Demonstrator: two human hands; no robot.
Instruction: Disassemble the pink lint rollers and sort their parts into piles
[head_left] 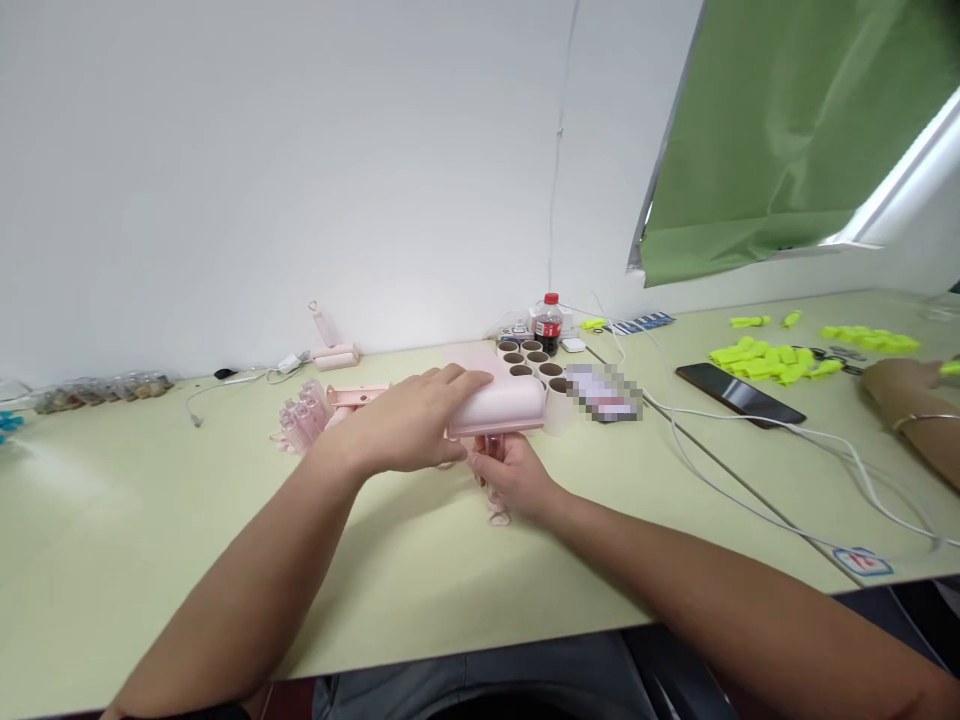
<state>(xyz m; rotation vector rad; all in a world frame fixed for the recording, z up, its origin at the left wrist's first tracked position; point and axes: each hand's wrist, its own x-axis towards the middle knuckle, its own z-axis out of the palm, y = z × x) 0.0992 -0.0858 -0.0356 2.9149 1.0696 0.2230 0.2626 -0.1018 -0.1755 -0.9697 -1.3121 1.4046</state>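
Note:
In the middle of the table I hold a pink lint roller (501,405) level, its handle pointing down toward me. My right hand (517,475) is closed round the upper handle, just under the roller head. My left hand (420,415) grips the left end of the head, fingers over the top and thumb below. To the left lies a bunch of clear pink handles (304,418) beside pink roller frames (360,394). Behind the lint roller stand several white rolls with brown cores (535,357). The left hand hides part of the frames.
A cola bottle (548,325) stands behind the rolls, with a blurred-out flat item (604,392) to their right. White cables (705,485) cross the table seam near a black phone (739,394). Another person's hand (896,385) is beside yellow pieces (761,358). Another lint roller (335,356) lies by the wall.

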